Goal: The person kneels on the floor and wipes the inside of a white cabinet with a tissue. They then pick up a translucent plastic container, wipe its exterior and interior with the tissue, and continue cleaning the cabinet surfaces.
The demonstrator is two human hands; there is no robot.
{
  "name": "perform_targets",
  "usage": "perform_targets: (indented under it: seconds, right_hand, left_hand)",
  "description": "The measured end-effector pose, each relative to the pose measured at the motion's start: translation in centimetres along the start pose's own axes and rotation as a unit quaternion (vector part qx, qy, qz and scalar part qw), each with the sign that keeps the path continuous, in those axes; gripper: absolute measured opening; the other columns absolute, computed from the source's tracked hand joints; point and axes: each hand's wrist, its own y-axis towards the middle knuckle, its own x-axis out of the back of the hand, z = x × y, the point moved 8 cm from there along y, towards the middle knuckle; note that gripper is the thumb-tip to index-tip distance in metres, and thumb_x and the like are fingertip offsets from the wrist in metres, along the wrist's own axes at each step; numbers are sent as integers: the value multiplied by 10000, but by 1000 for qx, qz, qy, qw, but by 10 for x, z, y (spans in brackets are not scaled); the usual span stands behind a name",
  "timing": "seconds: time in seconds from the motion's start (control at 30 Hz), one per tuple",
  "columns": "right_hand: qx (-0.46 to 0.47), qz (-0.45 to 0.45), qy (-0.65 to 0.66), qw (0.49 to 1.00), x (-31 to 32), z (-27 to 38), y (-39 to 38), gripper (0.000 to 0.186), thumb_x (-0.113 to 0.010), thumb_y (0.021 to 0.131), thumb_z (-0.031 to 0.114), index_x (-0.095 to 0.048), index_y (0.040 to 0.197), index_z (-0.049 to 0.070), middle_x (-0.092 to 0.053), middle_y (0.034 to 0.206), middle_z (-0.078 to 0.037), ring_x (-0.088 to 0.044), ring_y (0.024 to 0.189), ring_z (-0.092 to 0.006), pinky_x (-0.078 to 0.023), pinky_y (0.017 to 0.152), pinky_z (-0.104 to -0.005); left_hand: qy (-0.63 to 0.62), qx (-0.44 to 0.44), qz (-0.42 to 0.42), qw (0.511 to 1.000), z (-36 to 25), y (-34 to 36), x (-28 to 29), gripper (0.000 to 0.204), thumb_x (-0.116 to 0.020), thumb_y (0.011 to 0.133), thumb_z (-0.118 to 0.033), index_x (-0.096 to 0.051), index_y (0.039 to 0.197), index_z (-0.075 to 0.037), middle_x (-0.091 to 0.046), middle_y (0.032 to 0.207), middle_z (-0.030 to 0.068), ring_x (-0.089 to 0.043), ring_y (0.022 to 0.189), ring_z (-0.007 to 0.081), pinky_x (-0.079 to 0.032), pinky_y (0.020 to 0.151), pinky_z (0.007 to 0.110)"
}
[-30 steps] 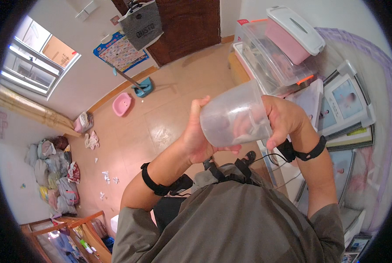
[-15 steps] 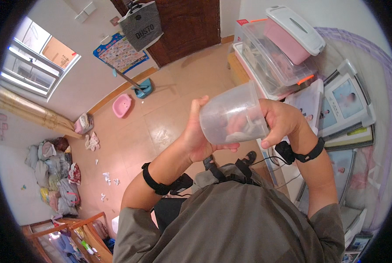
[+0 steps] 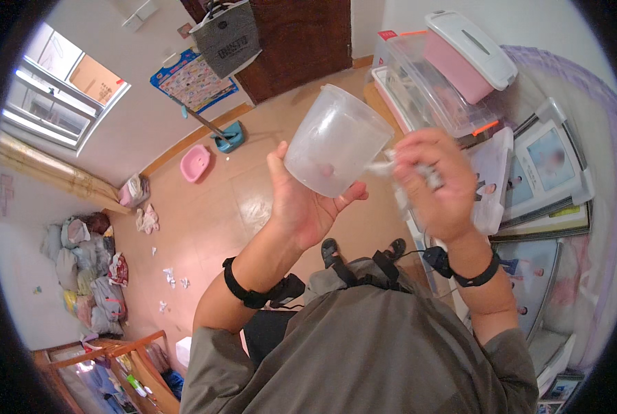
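Note:
My left hand cradles a translucent plastic tub from below and the left, fingers showing through its wall. The tub is tilted, with its mouth toward the right. Just outside that mouth, my right hand is closed on a crumpled white tissue; the hand and tissue are smeared by motion. A pale strand of the tissue reaches back to the tub's rim.
Storage boxes, one a pink bin with a white lid, stand at the right above framed photos. On the floor are a pink basin, a teal dustpan, white scraps and a heap of bagged cloth.
My right hand has come out of the tub to the right with the tissue. The tub has tipped more upright and moved slightly left and up in my left hand.

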Motion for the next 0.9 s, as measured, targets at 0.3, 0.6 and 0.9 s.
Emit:
perform_targets:
  seconds: [0.3, 0.6, 0.9]
  right_hand:
    - [28, -61, -77, 995, -13, 12, -10, 210, -807, 750, 11, -690, 923, 21, -642, 933, -111, -651, 788, -211, -531, 666, -311]
    - [4, -97, -87, 991, -6, 12, -6, 171, -805, 730, 17, -695, 861, 19, -671, 887, -102, -663, 760, -202, -529, 662, -300]
    - [-46, -96, -35, 994, -5, 2, -6, 135, -780, 745, 6, -681, 836, 8, -671, 851, -91, -639, 755, -173, -506, 681, -290]
  left_hand:
    - [-17, -31, 6, 999, 2, -6, -19, 727, -366, 886, -691, -481, 1344, -139, -545, 1243, 36, -544, 1151, 210, -479, 875, 398]
    - [-54, -34, 29, 998, 4, -4, -17, 714, -385, 918, -674, -500, 1330, -102, -614, 1196, 80, -648, 1030, 244, -579, 788, 386]
    - [-34, -43, 6, 998, -1, -8, -22, 735, -377, 875, -726, -493, 1273, -119, -582, 1149, 86, -584, 903, 235, -500, 704, 376]
